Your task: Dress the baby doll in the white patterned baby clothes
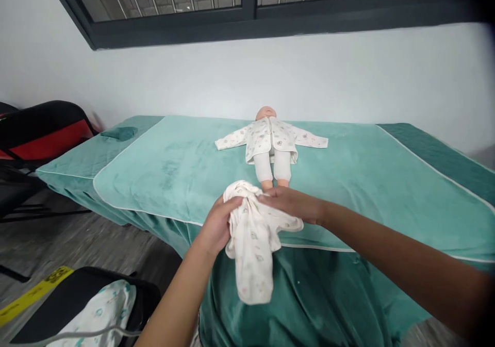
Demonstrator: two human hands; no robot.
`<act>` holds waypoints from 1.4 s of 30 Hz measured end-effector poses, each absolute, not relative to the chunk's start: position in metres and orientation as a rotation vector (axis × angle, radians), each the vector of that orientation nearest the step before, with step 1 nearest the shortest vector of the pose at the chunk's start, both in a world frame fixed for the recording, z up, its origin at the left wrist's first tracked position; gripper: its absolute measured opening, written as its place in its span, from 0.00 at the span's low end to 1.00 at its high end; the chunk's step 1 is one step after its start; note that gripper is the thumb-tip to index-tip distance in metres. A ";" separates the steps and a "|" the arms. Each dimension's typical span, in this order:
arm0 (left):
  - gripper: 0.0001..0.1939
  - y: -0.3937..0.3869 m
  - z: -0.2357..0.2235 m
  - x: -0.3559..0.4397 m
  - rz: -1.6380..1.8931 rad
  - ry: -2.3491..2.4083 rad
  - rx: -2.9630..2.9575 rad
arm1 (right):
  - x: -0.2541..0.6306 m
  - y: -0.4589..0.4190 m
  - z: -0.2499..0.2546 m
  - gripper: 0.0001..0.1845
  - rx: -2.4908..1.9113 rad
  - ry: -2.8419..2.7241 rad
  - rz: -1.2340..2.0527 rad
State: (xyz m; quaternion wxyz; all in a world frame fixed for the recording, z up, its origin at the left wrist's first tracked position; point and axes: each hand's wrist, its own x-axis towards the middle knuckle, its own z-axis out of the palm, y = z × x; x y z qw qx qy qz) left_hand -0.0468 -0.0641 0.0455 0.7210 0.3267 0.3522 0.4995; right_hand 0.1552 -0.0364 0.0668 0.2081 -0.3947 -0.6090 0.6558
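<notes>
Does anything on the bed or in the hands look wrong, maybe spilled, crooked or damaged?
Nothing stands out as spilled, crooked or damaged. The dressed baby doll lies neatly on the green bed cover. The printed garment looks bunched, apparently because the left hand and right hand gather it.

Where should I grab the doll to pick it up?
I'd hold the doll around its middle, coming in from both sides, just below the spread sleeves. It lies stretched out with its arms wide, so both sides look easy to reach. The jacket hangs open at the bottom, so its hem might slip.
</notes>
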 end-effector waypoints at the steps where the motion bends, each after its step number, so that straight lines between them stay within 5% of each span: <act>1: 0.18 -0.061 0.044 -0.048 1.131 0.780 0.695 | 0.156 -0.038 0.063 0.24 -1.067 -1.750 1.853; 13: 0.26 -0.064 0.027 -0.044 0.713 0.679 0.833 | 0.149 -0.023 0.066 0.17 -0.887 -1.022 1.797; 26: 0.21 -0.060 0.014 -0.024 1.011 0.826 0.688 | 0.167 -0.071 0.011 0.25 -0.767 -1.397 2.212; 34: 0.21 -0.036 0.038 -0.013 0.500 0.811 1.300 | 0.214 -0.041 -0.006 0.13 -1.184 -1.156 1.398; 42: 0.06 0.017 0.043 0.035 0.624 1.330 2.010 | 0.220 -0.012 -0.036 0.13 -1.439 -1.277 0.892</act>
